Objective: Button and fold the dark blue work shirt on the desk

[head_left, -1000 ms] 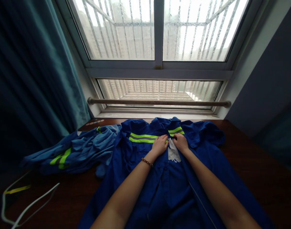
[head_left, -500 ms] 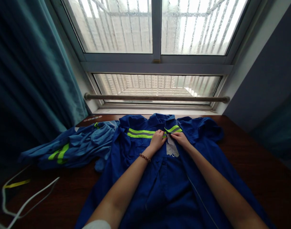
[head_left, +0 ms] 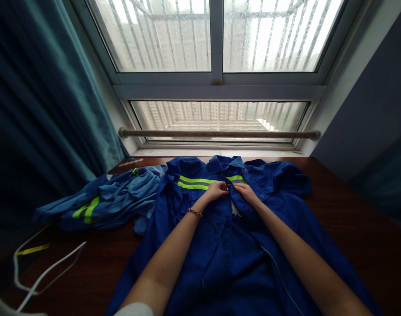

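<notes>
A dark blue work jacket [head_left: 216,245] with a yellow-green and grey reflective band [head_left: 194,182] across its chest lies spread on the dark wooden surface, collar toward the window. My left hand [head_left: 216,190] is closed at the front opening, pinching the edge on the left side by the band. Close beside it, my right hand [head_left: 246,193] pinches the other front edge. The two edges nearly meet at chest height. A small bit of the pale inner label [head_left: 235,209] shows just below my hands. My fingertips partly hide the fastening.
A crumpled lighter blue garment [head_left: 121,197] with reflective strips lies to the left. A white cord or hanger [head_left: 52,267] and a yellow strip [head_left: 33,249] are at lower left. Behind stand the window, a horizontal rail [head_left: 220,134] and a teal curtain [head_left: 72,109].
My hands have drawn the right front edge over toward the left one. The collar lies more closed, and less of the pale label shows. The view has shifted slightly.
</notes>
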Tool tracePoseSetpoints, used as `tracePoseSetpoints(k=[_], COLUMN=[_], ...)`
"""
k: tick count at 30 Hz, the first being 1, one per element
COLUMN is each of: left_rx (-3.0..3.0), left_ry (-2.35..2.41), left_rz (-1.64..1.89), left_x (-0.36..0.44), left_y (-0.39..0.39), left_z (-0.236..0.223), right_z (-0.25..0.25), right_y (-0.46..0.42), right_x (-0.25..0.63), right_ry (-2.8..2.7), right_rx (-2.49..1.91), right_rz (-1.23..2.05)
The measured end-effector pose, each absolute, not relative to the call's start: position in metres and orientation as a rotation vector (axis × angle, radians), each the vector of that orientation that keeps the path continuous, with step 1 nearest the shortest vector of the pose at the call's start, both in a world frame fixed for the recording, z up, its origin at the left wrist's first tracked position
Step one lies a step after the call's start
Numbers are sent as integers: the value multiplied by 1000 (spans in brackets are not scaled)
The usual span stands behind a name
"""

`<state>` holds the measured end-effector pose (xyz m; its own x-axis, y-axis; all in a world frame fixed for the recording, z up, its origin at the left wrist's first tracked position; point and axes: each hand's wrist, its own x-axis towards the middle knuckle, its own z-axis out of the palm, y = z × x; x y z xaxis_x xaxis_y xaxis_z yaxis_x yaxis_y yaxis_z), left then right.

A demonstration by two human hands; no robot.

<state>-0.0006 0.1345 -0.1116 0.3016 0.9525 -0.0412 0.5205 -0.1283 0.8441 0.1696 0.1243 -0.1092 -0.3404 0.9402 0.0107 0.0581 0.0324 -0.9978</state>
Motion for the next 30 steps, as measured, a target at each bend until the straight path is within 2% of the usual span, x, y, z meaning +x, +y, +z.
tracePoseSetpoints(k=[9, 16, 25, 30], left_rx=[1382, 1282, 1056, 1026], left_ry=[1259, 1139, 1098, 1111], left_rz=[1017, 1190, 1221, 1235], left_x=[5, 4, 2, 3], left_y=[134, 114, 96, 95], left_z=[-129, -121, -121, -116], right_z=[-123, -118, -116, -110], right_y=[129, 108, 96, 94], right_x=[169, 153, 149, 148], right_ry=[-1603, -1901, -1940, -1808], right_rx=[-1016, -918, -883, -962], right_rz=[1181, 654, 603, 709])
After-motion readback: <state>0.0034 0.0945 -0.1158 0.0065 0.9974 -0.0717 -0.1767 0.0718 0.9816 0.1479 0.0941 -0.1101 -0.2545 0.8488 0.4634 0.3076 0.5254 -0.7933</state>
